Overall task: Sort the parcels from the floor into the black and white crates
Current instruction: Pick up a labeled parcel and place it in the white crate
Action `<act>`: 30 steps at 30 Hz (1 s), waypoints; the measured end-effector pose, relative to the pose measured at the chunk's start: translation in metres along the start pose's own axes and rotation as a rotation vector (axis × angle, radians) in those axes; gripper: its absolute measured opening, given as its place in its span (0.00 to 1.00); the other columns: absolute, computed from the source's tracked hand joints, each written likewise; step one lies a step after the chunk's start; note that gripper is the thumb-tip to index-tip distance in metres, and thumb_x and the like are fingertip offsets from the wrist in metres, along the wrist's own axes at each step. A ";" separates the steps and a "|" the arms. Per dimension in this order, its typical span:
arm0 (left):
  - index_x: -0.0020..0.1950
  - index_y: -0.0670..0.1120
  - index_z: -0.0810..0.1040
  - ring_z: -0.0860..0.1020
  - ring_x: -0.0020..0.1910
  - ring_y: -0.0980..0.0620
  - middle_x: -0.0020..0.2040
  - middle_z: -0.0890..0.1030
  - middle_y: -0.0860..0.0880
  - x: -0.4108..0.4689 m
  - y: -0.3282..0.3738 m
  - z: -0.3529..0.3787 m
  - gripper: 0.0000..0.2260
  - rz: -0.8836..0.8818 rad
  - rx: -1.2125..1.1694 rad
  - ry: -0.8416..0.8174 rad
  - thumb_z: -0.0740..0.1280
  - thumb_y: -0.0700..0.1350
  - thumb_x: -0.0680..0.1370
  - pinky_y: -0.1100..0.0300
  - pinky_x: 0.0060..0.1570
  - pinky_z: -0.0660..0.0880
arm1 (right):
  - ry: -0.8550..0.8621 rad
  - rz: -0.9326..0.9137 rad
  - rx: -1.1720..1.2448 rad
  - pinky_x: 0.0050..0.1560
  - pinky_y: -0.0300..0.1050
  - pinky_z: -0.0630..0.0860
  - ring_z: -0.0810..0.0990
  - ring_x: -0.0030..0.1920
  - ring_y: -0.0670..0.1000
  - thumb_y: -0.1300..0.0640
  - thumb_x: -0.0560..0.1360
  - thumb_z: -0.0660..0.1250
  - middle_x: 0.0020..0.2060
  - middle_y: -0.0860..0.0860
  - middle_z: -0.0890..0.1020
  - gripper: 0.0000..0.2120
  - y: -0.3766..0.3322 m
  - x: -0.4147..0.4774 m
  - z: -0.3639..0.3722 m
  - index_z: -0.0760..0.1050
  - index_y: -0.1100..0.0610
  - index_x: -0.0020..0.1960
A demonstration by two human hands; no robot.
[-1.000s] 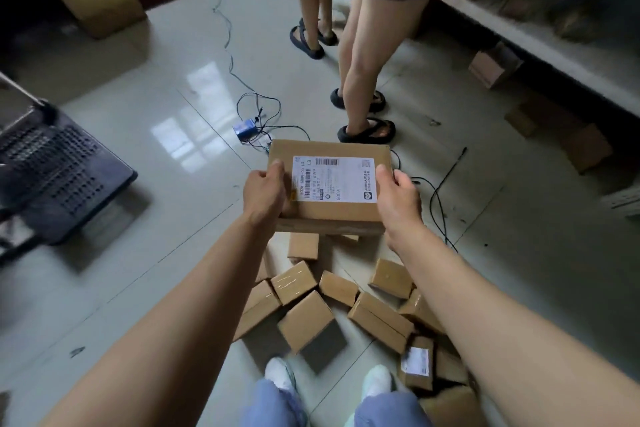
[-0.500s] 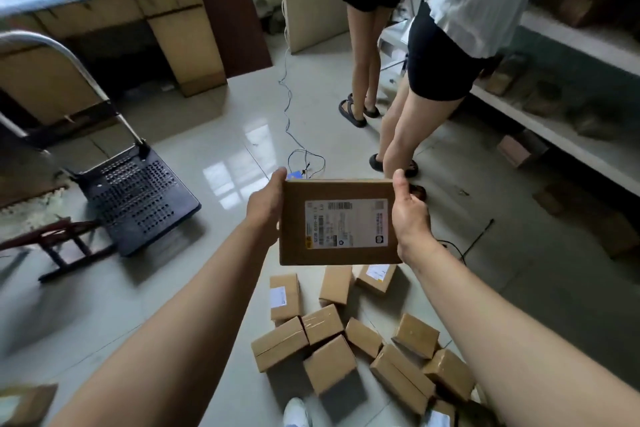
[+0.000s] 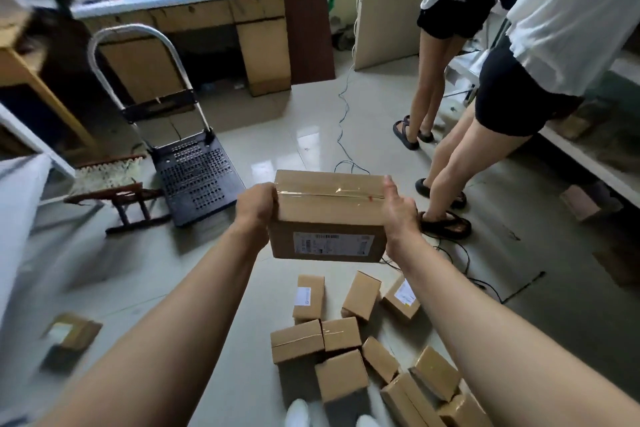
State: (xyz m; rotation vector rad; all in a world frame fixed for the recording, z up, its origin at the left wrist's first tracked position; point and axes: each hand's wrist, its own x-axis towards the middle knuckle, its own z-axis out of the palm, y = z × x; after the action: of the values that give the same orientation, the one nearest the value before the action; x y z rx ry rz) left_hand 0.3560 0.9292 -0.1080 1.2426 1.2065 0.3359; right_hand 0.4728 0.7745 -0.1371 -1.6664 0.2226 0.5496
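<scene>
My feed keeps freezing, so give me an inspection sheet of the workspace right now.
Surface: glossy tiled floor.
Job's things: big parcel held up, label toward camera; small parcels piled on the floor below; stray parcel apart at left; crates: nothing seen.
Clutter: trolley and stool at left.
Grippers: left hand and right hand grip the big parcel's ends.
Cables: thin wire across the floor; black cables by the sandalled feet.
Surroundings: desk behind; two people by a shelf at right.

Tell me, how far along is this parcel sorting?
Done: cannot tell, neither crate is in view. In hand: the left hand and right hand hold one large parcel in the air. Left: a pile of small parcels on the floor, plus a lone parcel further left.
</scene>
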 end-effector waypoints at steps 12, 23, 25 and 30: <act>0.48 0.47 0.83 0.77 0.34 0.52 0.40 0.82 0.50 -0.053 -0.025 -0.043 0.22 0.070 -0.491 0.388 0.53 0.32 0.70 0.63 0.25 0.75 | -0.504 -0.016 -0.235 0.58 0.60 0.75 0.76 0.56 0.56 0.30 0.72 0.58 0.56 0.51 0.75 0.27 -0.021 -0.016 0.033 0.68 0.50 0.58; 0.48 0.41 0.76 0.73 0.36 0.50 0.37 0.75 0.48 -0.117 -0.071 -0.099 0.05 0.087 -0.561 0.823 0.63 0.39 0.75 0.62 0.32 0.69 | -0.744 -0.128 -0.343 0.32 0.42 0.67 0.70 0.36 0.49 0.59 0.76 0.55 0.36 0.52 0.71 0.09 0.002 -0.089 0.077 0.68 0.55 0.38; 0.36 0.41 0.73 0.69 0.34 0.49 0.32 0.71 0.48 -0.132 -0.074 -0.117 0.07 0.094 -0.585 0.886 0.60 0.36 0.74 0.62 0.32 0.66 | -0.803 -0.175 -0.332 0.30 0.40 0.63 0.67 0.34 0.49 0.64 0.73 0.56 0.33 0.51 0.69 0.10 0.004 -0.111 0.087 0.66 0.56 0.33; 0.35 0.42 0.70 0.67 0.37 0.47 0.37 0.70 0.45 -0.178 -0.093 -0.167 0.09 0.064 -0.638 0.983 0.59 0.32 0.73 0.59 0.31 0.62 | -0.970 -0.241 -0.321 0.38 0.44 0.65 0.71 0.40 0.52 0.60 0.61 0.57 0.35 0.53 0.74 0.08 0.013 -0.177 0.106 0.75 0.56 0.34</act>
State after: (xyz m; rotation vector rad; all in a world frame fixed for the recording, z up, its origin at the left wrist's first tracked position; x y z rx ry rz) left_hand 0.1102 0.8493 -0.0709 0.5188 1.6712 1.3704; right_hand 0.2903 0.8460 -0.0732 -1.5112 -0.7942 1.1745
